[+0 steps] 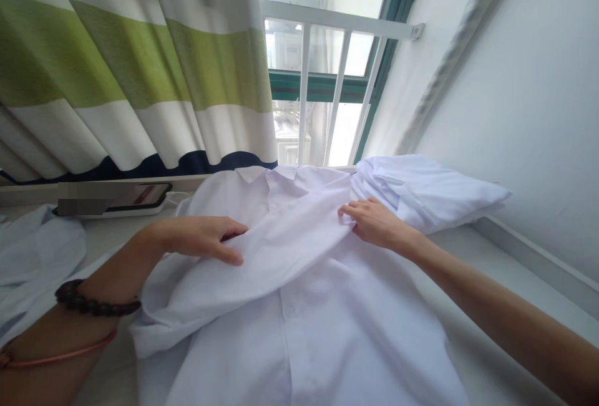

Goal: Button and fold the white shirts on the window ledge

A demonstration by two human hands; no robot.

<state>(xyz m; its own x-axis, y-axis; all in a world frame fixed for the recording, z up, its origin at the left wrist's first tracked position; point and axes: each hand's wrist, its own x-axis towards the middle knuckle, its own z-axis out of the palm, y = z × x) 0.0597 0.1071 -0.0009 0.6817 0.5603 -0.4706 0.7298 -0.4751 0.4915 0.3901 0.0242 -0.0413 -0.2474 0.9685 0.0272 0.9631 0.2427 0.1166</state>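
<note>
A white button-up shirt point(318, 331) lies spread out, its collar toward the window and one sleeve laid diagonally across its front. My left hand point(208, 237) rests on that sleeve near the left side, thumb and fingers apart. Over at the sleeve's upper right end, my right hand point(372, 222) pinches the fabric between thumb and fingers. Just beyond my right hand sits a folded white garment point(435, 191).
At the left, a phone point(145, 197) with a cable lies by the sill, near more white cloth point(37, 256). A striped curtain point(140, 63) hangs behind. White railings point(341, 82) cross the window, and a white wall point(528, 113) stands at the right.
</note>
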